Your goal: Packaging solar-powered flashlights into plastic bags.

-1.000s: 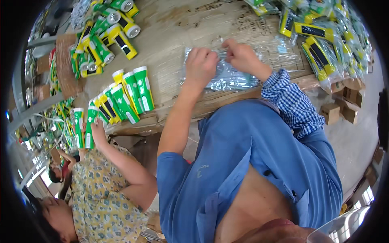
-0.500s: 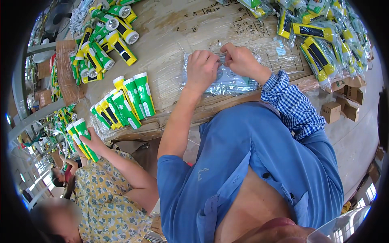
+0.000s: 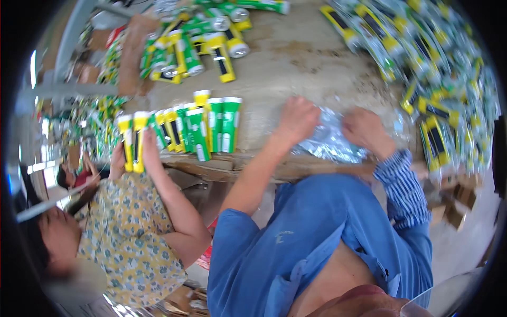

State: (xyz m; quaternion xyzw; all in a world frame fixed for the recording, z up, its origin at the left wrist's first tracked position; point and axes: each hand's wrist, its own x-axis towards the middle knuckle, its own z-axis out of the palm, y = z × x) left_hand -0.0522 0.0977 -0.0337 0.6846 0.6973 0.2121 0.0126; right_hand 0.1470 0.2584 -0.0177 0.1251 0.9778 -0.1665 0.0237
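A pile of clear plastic bags (image 3: 331, 141) lies crinkled and shiny at the table's front edge. My left hand (image 3: 299, 119) is closed at the upper left side of the pile, fingers curled over the plastic. Facing it, my right hand (image 3: 365, 131) is also closed, at the pile's right edge. Plastic stretches between the two hands. Blur hides the fingertips, and how many bags they pinch does not show. To the left stands a row of green and yellow flashlights (image 3: 198, 132), apart from my hands.
At my left a co-worker in a flowered top (image 3: 132, 238) holds yellow flashlights (image 3: 139, 140) in both hands. Loose flashlights (image 3: 219, 55) lie piled at the back left. Bagged flashlights (image 3: 433, 105) heap up at the right. Cardboard boxes (image 3: 458, 206) sit on the floor beyond.
My hands have moved apart, with plastic now spread between them. The whole view has shifted. The co-worker's flashlights now stand upright beside the row.
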